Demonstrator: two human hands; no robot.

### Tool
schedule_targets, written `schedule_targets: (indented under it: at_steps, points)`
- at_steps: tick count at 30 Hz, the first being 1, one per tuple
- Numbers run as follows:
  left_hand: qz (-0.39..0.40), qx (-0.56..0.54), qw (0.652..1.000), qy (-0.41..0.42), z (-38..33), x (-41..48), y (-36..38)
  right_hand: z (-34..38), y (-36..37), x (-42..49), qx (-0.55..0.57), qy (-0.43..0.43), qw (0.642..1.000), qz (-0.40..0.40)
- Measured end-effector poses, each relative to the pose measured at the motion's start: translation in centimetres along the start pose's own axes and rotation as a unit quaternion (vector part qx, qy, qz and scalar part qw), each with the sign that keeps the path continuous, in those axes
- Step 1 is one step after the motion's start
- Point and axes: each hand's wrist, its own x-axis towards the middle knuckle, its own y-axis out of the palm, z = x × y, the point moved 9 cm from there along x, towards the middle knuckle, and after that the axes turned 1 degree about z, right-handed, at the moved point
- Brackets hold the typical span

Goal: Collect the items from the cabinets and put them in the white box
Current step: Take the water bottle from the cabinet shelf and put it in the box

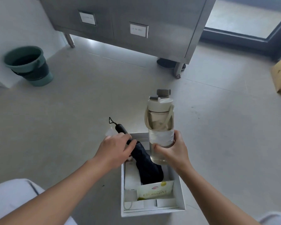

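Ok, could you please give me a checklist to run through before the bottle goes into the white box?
1. Right hand grips bottle: ok.
2. Lid closed: cannot tell.
3. Left hand holds umbrella: ok.
4. Umbrella fully inside white box: not ok, its handle sticks out over the far rim.
5. Room beside umbrella and croissant packet for the bottle: cannot tell.

On the floor (81,111) the box (152,214) holds the umbrella (148,166) and packet (156,190), bottle (160,127) over its far-right corner, cabinet (128,21) behind, bucket (28,65) far left.
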Motion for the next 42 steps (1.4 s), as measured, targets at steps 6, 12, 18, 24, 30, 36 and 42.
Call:
schedule_targets:
  at_steps: [6, 12, 18, 24, 30, 36, 42]
  points:
    - [0.037, -0.003, 0.999, 0.020, -0.2, -0.5, 1.7, -2.6, 1.5, -0.8, -0.105, -0.017, 0.994, 0.013]
    - [0.036, 0.008, 0.999, 0.025, 0.3, -0.6, 1.9, -4.4, 3.5, 0.0, -0.107, 0.000, 0.994, 0.000]
    - [0.041, 0.005, 0.999, 0.020, 1.1, -1.2, 2.0, -5.1, 3.9, 0.3, -0.123, 0.005, 0.992, 0.017]
    - [0.033, -0.004, 0.999, 0.015, 1.6, -0.7, 1.8, -5.4, 4.0, 0.3, -0.129, -0.002, 0.991, 0.023]
    - [0.029, -0.008, 0.999, 0.013, 1.7, -0.5, 1.7, -5.2, 4.3, 1.0, -0.160, 0.006, 0.986, 0.037]
    - [0.020, -0.010, 1.000, 0.014, 1.6, -0.5, 1.6, -4.6, 5.1, 1.4, -0.253, -0.034, 0.966, 0.049]
    - [0.030, -0.004, 0.999, 0.014, 1.5, -0.6, 1.5, -4.1, 5.2, 1.1, -0.249, -0.037, 0.966, 0.067]
